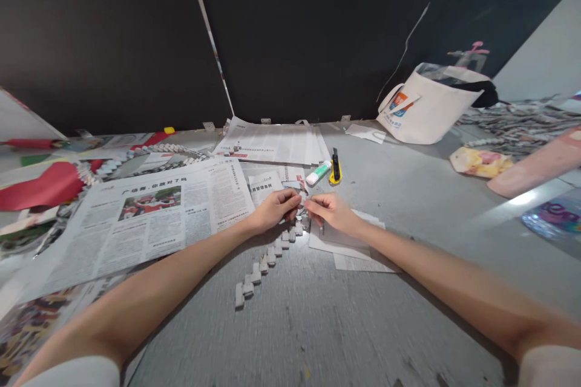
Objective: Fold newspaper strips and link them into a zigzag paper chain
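A zigzag chain of folded newspaper pieces [271,255] runs across the grey tabletop [281,326] from lower left up to my hands. My left hand [280,208] pinches the chain's upper end between thumb and fingers. Close beside it, my right hand [327,211] is closed at the same end, its fingertips nearly touching the left ones. What small piece lies between the fingertips is partly hidden. Under my right hand and forearm lie cut newspaper sheets [345,242]. Just beyond the hands are a green and white glue stick [318,173] and a yellow and black cutter [335,166].
Newspapers [149,211] spread over the left, with red paper [45,186] and another folded chain [118,163] behind. A white bag [426,106] stands at the back right. Farther right are a person's arm [540,163], a floral pouch [481,162] and many folded strips.
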Tool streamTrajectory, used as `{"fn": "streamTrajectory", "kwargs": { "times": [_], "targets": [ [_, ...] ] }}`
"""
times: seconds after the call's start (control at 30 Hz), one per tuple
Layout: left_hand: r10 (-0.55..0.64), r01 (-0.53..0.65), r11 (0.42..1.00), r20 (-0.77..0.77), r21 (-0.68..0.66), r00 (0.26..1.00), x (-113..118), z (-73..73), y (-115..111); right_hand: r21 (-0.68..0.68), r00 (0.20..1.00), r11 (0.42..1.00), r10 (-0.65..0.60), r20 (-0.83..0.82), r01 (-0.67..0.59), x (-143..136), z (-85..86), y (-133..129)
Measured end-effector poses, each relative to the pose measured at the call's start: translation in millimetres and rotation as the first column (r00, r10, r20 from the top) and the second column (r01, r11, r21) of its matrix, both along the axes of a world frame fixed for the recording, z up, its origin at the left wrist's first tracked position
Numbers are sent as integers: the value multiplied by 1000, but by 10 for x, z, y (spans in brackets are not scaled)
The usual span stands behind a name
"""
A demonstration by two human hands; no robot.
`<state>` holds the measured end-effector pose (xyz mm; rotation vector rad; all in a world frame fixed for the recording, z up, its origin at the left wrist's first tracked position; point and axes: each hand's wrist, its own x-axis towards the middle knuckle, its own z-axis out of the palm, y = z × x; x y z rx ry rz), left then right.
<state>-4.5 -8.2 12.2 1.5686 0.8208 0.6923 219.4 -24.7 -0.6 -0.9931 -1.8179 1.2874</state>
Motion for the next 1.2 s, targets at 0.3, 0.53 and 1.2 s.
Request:
{"fn": "streamTrajectory", "kwargs": {
  "times": [0.3,0.53,1.2],
  "targets": [
    [64,-63,998,5,-31,998,28,-11,-2,-17,999,1000,-21,37,22,-12,-15,6],
    [103,-100,993,39,-62,994,35,-4,-12,19,999,999,-39,20,39,-22,7,17],
    [83,-82,996,34,-23,996,26,-4,14,-4,994,998,-65,-93,65,-34,5,-2]
  ]
}}
